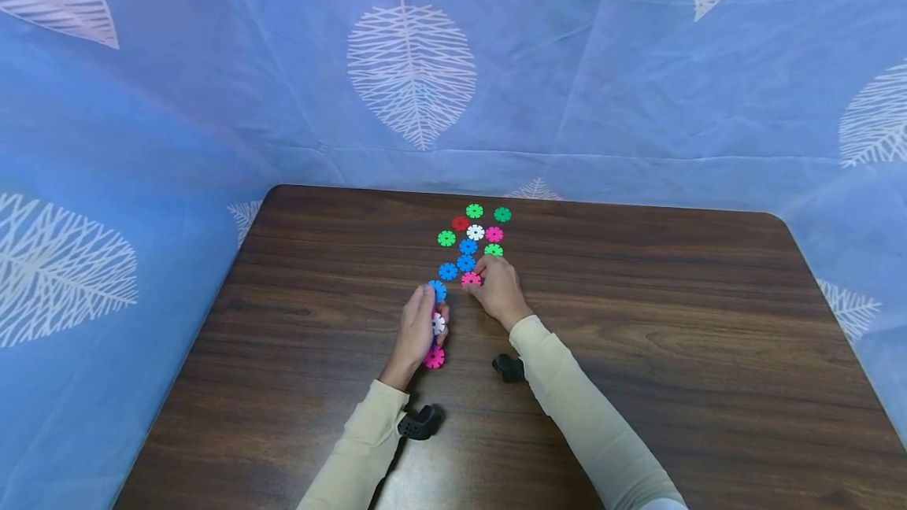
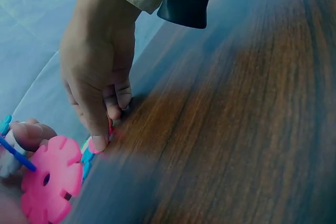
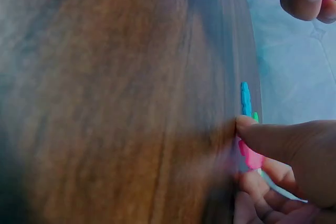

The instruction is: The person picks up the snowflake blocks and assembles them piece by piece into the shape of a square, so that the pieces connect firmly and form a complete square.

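My left hand (image 1: 411,329) grips a joined string of notched plastic discs: a blue disc (image 1: 438,290) at the far end, a white disc (image 1: 438,324) in the middle and a pink disc (image 1: 434,357) at the near end. In the left wrist view, that pink disc (image 2: 52,179) is large, with a dark blue piece (image 2: 18,154) seen edge-on beside it. Just to the right, my right hand (image 1: 501,290) pinches another pink disc (image 1: 471,279) low over the tabletop. The right wrist view has this pink disc (image 3: 252,157) between thumb and fingers.
Loose discs lie flat beyond the hands, among them several blue discs (image 1: 466,263), a white disc (image 1: 475,232), a red disc (image 1: 460,223) and green discs (image 1: 474,211). The brown wooden table (image 1: 673,321) meets a blue leaf-patterned cloth (image 1: 531,53) behind. Black bands hang at both wrists.
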Tool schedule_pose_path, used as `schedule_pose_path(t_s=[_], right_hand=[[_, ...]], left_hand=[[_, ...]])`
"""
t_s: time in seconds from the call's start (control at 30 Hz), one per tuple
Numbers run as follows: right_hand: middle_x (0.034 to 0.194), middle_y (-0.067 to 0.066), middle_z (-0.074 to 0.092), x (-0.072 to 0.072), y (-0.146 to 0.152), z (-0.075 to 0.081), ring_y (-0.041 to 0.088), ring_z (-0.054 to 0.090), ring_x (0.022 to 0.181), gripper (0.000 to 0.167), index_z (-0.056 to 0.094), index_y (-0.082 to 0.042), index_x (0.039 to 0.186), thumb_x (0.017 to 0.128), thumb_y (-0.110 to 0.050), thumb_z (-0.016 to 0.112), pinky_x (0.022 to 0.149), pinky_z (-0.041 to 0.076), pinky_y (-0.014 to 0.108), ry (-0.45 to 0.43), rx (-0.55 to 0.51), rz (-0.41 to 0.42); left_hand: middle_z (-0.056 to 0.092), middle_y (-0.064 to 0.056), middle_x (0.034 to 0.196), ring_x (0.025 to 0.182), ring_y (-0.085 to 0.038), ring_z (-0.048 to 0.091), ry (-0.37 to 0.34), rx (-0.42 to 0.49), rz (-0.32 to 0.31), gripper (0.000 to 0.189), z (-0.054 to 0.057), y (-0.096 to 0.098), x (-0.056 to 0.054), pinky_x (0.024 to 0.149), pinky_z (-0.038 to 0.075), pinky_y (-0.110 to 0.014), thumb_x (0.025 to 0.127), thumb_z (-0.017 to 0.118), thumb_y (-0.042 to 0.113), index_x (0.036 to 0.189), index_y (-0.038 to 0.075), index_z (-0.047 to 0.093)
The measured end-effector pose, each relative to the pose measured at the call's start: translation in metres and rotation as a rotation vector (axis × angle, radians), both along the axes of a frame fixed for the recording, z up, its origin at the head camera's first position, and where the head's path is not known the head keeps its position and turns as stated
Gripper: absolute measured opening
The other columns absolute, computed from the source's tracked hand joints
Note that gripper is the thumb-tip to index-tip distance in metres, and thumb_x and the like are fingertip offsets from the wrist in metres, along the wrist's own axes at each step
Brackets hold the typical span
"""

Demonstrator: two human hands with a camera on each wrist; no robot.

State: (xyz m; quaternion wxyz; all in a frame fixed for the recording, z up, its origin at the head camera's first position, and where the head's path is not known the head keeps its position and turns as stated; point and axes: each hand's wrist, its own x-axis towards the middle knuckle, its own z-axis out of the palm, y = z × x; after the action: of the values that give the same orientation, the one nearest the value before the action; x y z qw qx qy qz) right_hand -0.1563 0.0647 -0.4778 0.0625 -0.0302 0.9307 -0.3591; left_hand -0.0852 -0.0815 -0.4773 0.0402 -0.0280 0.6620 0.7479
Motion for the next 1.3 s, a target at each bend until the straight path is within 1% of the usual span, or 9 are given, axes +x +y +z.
schedule_pose_path(t_s=[0.13, 0.23, 0.4, 0.53, 0.7, 0.87, 0.97, 1.17, 1.3], right_hand=[[0.080, 0.006, 0.058, 0.002, 0.001, -0.001, 0.018, 0.052, 0.071, 0.028, 0.056, -0.007, 0.097, 0.082, -0.019, 0.075, 0.062, 0.043, 0.027, 0.003, -0.009, 0.015], [0.077, 0.005, 0.059, 0.003, 0.003, -0.001, 0.017, 0.052, 0.071, 0.025, 0.056, -0.007, 0.094, 0.082, -0.017, 0.075, 0.064, 0.043, 0.027, 0.020, -0.024, 0.028], [0.070, 0.003, 0.060, 0.006, 0.012, -0.002, 0.013, 0.052, 0.066, 0.019, 0.062, -0.007, 0.081, 0.078, -0.017, 0.078, 0.062, 0.043, 0.025, 0.035, -0.081, 0.024], [0.065, 0.002, 0.067, 0.011, 0.020, -0.001, 0.009, 0.055, 0.057, 0.016, 0.068, -0.009, 0.074, 0.076, -0.020, 0.080, 0.054, 0.043, 0.023, 0.051, -0.121, 0.025], [0.075, 0.004, 0.073, 0.019, 0.029, 0.005, 0.011, 0.066, 0.063, 0.010, 0.074, -0.009, 0.082, 0.081, -0.018, 0.074, 0.051, 0.041, 0.021, 0.042, -0.182, 0.050], [0.080, 0.005, 0.074, 0.027, 0.033, 0.010, 0.015, 0.067, 0.068, 0.009, 0.073, -0.009, 0.089, 0.085, -0.016, 0.070, 0.049, 0.042, 0.018, 0.061, -0.185, 0.094], [0.083, 0.005, 0.073, 0.033, 0.032, 0.014, 0.017, 0.069, 0.070, 0.008, 0.072, -0.008, 0.090, 0.086, -0.013, 0.068, 0.051, 0.046, 0.017, 0.098, -0.202, 0.114], [0.084, 0.005, 0.072, 0.040, 0.030, 0.018, 0.018, 0.065, 0.066, 0.007, 0.072, -0.008, 0.091, 0.087, -0.011, 0.067, 0.047, 0.043, 0.018, 0.203, -0.206, 0.136], [0.083, 0.003, 0.073, 0.044, 0.028, 0.020, 0.012, 0.063, 0.066, 0.007, 0.072, -0.010, 0.090, 0.088, -0.014, 0.067, 0.052, 0.047, 0.017, 0.243, -0.194, 0.137]], left_hand=[[0.045, -0.003, 0.061, 0.036, -0.009, 0.038, -0.016, -0.009, 0.032, 0.040, -0.007, -0.002, -0.003, 0.034, 0.032, -0.019, 0.106, 0.024, 0.021, 0.089, -0.009, 0.044], [0.046, -0.004, 0.060, 0.036, -0.010, 0.039, -0.034, -0.027, 0.052, 0.039, -0.007, -0.004, -0.004, 0.034, 0.033, -0.019, 0.105, 0.025, 0.020, 0.088, -0.008, 0.046], [0.047, -0.004, 0.061, 0.035, -0.009, 0.040, -0.026, -0.057, 0.070, 0.037, -0.005, -0.004, -0.003, 0.034, 0.035, -0.019, 0.105, 0.029, 0.021, 0.088, -0.005, 0.048], [0.047, -0.002, 0.061, 0.035, -0.008, 0.041, -0.023, -0.070, 0.072, 0.036, -0.005, -0.003, -0.002, 0.033, 0.035, -0.020, 0.104, 0.029, 0.022, 0.089, -0.004, 0.049], [0.048, -0.001, 0.061, 0.036, -0.008, 0.042, -0.023, -0.097, 0.062, 0.037, -0.006, -0.001, -0.002, 0.033, 0.037, -0.021, 0.104, 0.029, 0.022, 0.089, -0.005, 0.049], [0.048, -0.004, 0.061, 0.037, -0.010, 0.043, -0.040, -0.122, 0.053, 0.039, -0.005, -0.001, -0.003, 0.033, 0.037, -0.020, 0.105, 0.030, 0.024, 0.089, -0.006, 0.050], [0.047, -0.005, 0.063, 0.038, -0.011, 0.043, -0.051, -0.127, 0.043, 0.039, -0.001, -0.001, -0.003, 0.034, 0.037, -0.020, 0.105, 0.029, 0.023, 0.089, -0.006, 0.050], [0.047, -0.006, 0.062, 0.039, -0.009, 0.042, -0.044, -0.181, 0.038, 0.037, 0.024, 0.002, 0.005, 0.036, 0.038, -0.018, 0.105, 0.026, 0.016, 0.088, -0.008, 0.049], [0.046, -0.005, 0.061, 0.039, -0.007, 0.041, -0.054, -0.135, 0.035, 0.037, 0.031, 0.006, 0.008, 0.036, 0.036, -0.016, 0.105, 0.025, 0.014, 0.086, -0.008, 0.047]])
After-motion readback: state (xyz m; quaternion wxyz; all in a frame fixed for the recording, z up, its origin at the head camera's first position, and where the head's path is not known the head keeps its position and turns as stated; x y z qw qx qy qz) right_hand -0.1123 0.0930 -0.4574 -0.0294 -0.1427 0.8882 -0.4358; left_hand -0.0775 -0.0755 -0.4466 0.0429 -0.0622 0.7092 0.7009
